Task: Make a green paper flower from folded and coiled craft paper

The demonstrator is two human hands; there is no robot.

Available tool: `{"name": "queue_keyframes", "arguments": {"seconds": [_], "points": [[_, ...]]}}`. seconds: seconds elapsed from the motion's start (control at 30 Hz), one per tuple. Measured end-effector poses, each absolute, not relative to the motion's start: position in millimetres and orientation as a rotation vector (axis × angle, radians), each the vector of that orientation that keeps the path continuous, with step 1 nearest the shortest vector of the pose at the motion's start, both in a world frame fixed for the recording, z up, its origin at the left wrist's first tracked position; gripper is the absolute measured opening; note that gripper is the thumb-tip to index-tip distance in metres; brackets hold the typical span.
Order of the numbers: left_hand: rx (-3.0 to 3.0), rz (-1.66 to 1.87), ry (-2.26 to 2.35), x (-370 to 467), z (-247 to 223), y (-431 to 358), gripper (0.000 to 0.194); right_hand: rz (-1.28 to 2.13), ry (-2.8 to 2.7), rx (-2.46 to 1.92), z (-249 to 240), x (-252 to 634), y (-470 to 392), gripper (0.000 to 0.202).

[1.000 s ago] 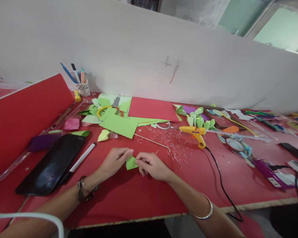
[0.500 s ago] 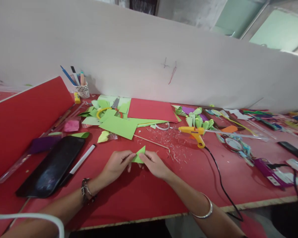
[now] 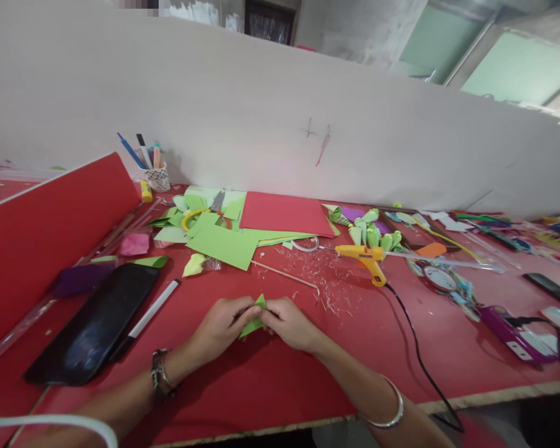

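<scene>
A small piece of green paper (image 3: 252, 326) is pinched between my two hands, above the red table near its front edge. My left hand (image 3: 226, 325) grips its left side, thumb on top. From the right, my right hand (image 3: 287, 322) holds it with the thumb pressed on the paper. The paper looks folded, with one pointed corner showing above the fingertips; the fingers hide much of it. Beyond my hands lie a larger green sheet (image 3: 224, 244) and a thin wooden stick (image 3: 284, 275).
A yellow glue gun (image 3: 364, 255) lies to the right, its black cord running over the table edge. At left are a black phone (image 3: 96, 330) and a white marker (image 3: 154, 309). Scissors (image 3: 218, 201), red paper (image 3: 284, 213) and rolled green paper pieces (image 3: 373, 231) lie at the back.
The green paper has turned between my fingers and less of it shows now. My hands have drawn closer together over it. The view has tilted slightly up.
</scene>
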State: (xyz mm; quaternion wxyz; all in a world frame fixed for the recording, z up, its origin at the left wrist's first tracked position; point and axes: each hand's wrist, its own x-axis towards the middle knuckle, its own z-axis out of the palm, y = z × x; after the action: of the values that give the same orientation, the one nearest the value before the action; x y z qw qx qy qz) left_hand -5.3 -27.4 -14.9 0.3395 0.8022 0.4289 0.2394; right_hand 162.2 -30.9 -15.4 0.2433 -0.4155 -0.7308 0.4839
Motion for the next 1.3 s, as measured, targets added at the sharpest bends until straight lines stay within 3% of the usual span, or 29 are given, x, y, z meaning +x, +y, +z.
{"name": "queue_keyframes", "arguments": {"seconds": [0.3,0.63,1.03,1.3], "points": [[1.879,0.657,1.053,-4,-13,-26,0.033,1.106,-1.930,-1.159,-10,162,-30,0.035],[1.864,0.717,0.975,-6,-16,-25,0.037,1.205,-2.099,-0.968,-6,161,-32,0.025],[1.874,0.740,1.072,-12,-7,-20,0.046,1.097,-2.151,-1.056,-6,164,-30,0.037],[1.961,0.656,1.171,-26,12,-10,0.048,1.254,-2.027,-1.101,-10,163,-28,0.039]]}}
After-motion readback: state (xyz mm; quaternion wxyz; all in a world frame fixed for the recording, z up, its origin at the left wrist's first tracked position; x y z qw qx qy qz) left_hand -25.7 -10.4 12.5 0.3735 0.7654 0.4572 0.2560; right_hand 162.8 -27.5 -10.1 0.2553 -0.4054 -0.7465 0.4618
